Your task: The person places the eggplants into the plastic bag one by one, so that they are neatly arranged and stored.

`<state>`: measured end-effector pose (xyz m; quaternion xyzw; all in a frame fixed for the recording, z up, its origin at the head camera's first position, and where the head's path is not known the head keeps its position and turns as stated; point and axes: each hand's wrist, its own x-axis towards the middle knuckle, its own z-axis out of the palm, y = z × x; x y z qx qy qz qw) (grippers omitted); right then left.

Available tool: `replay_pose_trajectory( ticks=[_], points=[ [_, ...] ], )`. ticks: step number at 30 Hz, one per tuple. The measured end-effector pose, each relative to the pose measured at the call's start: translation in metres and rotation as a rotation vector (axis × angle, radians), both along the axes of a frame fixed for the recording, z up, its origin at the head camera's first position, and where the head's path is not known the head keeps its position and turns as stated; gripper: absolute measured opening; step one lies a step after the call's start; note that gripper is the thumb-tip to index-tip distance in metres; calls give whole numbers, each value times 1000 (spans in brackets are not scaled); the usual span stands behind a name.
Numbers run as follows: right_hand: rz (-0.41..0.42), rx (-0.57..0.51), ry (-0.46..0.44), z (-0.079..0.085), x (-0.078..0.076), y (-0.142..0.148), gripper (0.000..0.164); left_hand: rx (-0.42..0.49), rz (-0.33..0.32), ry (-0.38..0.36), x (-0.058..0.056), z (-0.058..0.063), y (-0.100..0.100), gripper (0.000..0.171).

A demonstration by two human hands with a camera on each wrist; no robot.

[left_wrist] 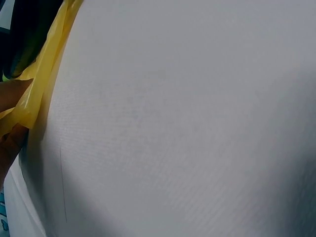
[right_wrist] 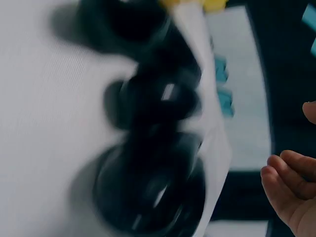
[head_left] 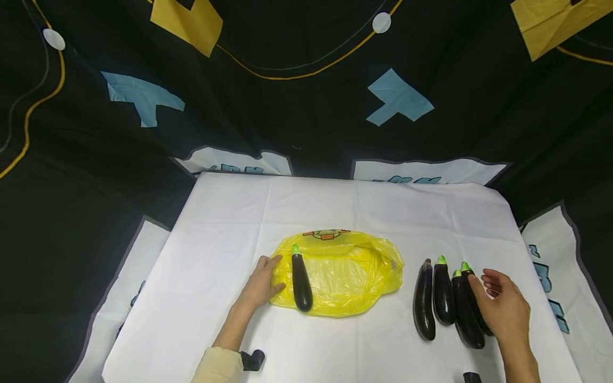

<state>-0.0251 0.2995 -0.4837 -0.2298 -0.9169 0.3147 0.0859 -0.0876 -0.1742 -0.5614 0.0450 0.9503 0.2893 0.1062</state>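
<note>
My left hand grips the left edge of a yellow plastic bag that lies flattened on the table. In the left wrist view, a fold of the bag runs between thumb and finger. One dark eggplant with a green stem end lies on the bag, beside that hand. At the right, several eggplants lie side by side. Over the rightmost eggplant hovers my right hand, partly covering it. In the right wrist view its fingers are loosely bent with nothing between them; the eggplants look blurred.
A white cloth covers the table. Behind it hangs a dark curtain with yellow and blue shapes. Black straps show near the wrists at the front.
</note>
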Motion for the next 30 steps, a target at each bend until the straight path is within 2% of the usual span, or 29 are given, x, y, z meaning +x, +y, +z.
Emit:
replay_pose_trajectory(
  ticks=[5,10,13,16,22,30],
  points=[
    [-75,6,-140,-23,5,36,59,4,-10,4,0,0,0,76],
    [-104,19,-243,-66,7,67,78,9,-14,15,-1,1,-1,76],
    [-92,30,-298,-84,7,78,88,11,-13,19,-1,1,-1,76],
    [-74,6,-330,-83,6,76,88,5,-13,14,-1,1,-1,76],
    [-23,-22,-362,-58,9,58,79,-9,-12,11,-1,-2,0,76],
    [-10,-28,-360,-59,12,52,74,-4,-8,11,-1,-2,0,76]
  ],
)
